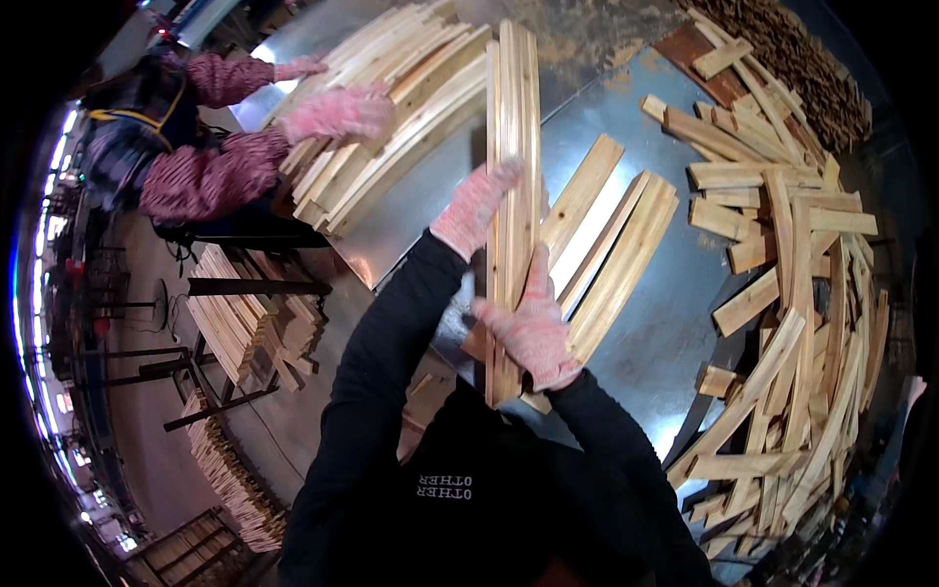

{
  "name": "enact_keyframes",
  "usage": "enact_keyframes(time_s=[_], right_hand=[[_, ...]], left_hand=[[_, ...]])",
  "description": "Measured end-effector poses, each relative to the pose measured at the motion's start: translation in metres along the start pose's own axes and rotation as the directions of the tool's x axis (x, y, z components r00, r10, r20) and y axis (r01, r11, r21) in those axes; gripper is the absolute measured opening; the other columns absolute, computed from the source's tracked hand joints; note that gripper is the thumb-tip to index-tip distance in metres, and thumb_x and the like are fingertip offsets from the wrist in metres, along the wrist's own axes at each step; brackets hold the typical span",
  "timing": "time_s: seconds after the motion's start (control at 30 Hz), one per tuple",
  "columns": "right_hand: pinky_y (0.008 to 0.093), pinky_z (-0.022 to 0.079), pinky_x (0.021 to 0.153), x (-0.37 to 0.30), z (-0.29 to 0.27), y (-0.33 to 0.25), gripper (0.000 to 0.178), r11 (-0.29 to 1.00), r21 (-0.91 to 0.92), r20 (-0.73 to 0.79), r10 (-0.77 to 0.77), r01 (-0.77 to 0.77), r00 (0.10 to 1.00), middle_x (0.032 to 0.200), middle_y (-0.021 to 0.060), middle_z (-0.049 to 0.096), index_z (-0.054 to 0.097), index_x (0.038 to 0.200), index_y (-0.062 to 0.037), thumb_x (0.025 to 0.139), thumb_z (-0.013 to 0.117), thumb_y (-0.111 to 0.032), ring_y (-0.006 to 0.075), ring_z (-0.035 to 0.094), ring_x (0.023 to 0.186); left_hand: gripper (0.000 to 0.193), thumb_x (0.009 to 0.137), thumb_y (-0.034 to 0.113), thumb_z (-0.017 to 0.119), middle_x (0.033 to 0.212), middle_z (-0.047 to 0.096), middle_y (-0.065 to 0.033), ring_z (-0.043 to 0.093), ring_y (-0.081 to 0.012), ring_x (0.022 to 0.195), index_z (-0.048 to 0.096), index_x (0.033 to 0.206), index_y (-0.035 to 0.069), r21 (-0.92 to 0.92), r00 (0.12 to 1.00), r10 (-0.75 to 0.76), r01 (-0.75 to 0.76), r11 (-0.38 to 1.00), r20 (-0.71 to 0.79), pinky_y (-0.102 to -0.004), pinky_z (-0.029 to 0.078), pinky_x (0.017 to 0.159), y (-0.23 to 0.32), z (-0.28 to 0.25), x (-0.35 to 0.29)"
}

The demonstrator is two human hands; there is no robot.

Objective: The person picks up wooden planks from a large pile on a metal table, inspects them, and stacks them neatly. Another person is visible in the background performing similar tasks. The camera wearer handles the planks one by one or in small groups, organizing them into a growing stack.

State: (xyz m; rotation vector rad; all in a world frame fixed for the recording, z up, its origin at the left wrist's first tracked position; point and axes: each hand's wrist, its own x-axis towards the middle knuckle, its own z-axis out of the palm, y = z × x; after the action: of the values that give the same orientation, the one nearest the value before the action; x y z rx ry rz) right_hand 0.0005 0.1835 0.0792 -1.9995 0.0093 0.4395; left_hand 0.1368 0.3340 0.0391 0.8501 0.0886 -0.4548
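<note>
Bundle (515,108) of long, narrow wood strips, pale yellow with tan grain, several pieces side by side, dark seams running lengthwise between them; far ends slightly staggered, edges straight. Position: over the metal table (641,391), pointing away from the person, near end close to the body. Left hand (477,210), in a pink-and-white knit glove, grips the bundle around mid-length, fingers closed over its left side. Right hand (533,338), gloved likewise, clasps it nearer the body, thumb across the top, index finger extended along the right side. Just right of the bundle, a few loose strips (626,284) of similar colour lie on the table. Farther right: jumbled pile (794,264) of wood pieces. Upper left: co-worker (127,147), pink-gloved hands at a stack (421,127) of strips.
</note>
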Motion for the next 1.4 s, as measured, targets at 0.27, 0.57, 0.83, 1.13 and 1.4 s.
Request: enact_keyframes(time_s=[0.27,0.57,0.83,1.13,1.4], right_hand=[[0.0441,0.055,0.087,0.045,-0.109,0.072,0.113,0.631,-0.72,-0.16,-0.557,0.29,0.815,0.122,0.0248,0.062,0.023,0.156,0.0042,0.066,0.088,-0.02,0.0392,0.067,0.101],[0.0432,0.052,0.071,0.099,-0.252,0.038,0.104,0.172,-0.963,0.007,-0.752,0.206,0.659,0.095,0.012,0.063,0.044,0.145,-0.002,0.065,0.084,-0.055,0.0297,0.064,0.082],[0.0444,0.054,0.071,0.05,-0.047,-0.033,0.033,0.626,-0.753,-0.134,-0.448,0.203,0.884,0.095,0.0145,0.063,0.06,0.112,-0.0045,0.089,0.064,-0.028,0.0324,0.067,0.085],[0.0323,0.042,0.107,0.065,0.02,-0.022,0.112,0.782,0.623,0.008,-0.03,0.018,1.0,0.142,0.0219,0.051,0.004,0.162,-0.0033,0.082,0.081,-0.019,0.0271,0.052,0.129],[0.0348,0.05,0.098,0.052,-0.011,0.033,0.07,0.92,0.388,-0.186,0.026,0.049,0.982,0.13,0.0166,0.057,0.039,0.151,0.0003,0.093,0.072,-0.022,0.0219,0.06,0.111]], left_hand=[[0.066,0.095,0.061,0.058,0.103,0.068,-0.0182,0.069,-0.0292,0.087,0.06,0.115,-0.002,-0.164,0.996,-0.087,0.088,0.983,0.016,-0.0385,0.06,0.075,0.084,-0.093,0.032],[0.078,0.089,0.074,0.052,0.088,0.06,-0.0128,0.061,-0.0286,0.081,0.055,0.118,0.002,0.078,0.912,-0.339,0.33,0.941,0.231,-0.0434,0.053,0.079,0.059,-0.021,0.017],[0.051,0.089,0.05,0.074,0.076,0.062,-0.013,0.065,-0.0274,0.071,0.058,0.094,0.001,-0.103,0.982,0.187,-0.184,0.978,0.022,-0.0423,0.057,0.065,0.018,-0.011,0.072],[0.061,0.085,0.049,0.07,0.089,0.068,-0.0184,0.068,-0.0282,0.076,0.056,0.114,-0.003,0.643,0.945,0.308,-0.171,0.747,-0.106,-0.0371,0.057,0.067,0.045,-0.013,0.069],[0.06,0.085,0.05,0.063,0.112,0.069,-0.0248,0.066,-0.0414,0.107,0.055,0.122,0.004,0.801,0.93,0.307,0.337,-0.494,-0.202,-0.0491,0.051,0.091,0.149,-0.087,0.088]])
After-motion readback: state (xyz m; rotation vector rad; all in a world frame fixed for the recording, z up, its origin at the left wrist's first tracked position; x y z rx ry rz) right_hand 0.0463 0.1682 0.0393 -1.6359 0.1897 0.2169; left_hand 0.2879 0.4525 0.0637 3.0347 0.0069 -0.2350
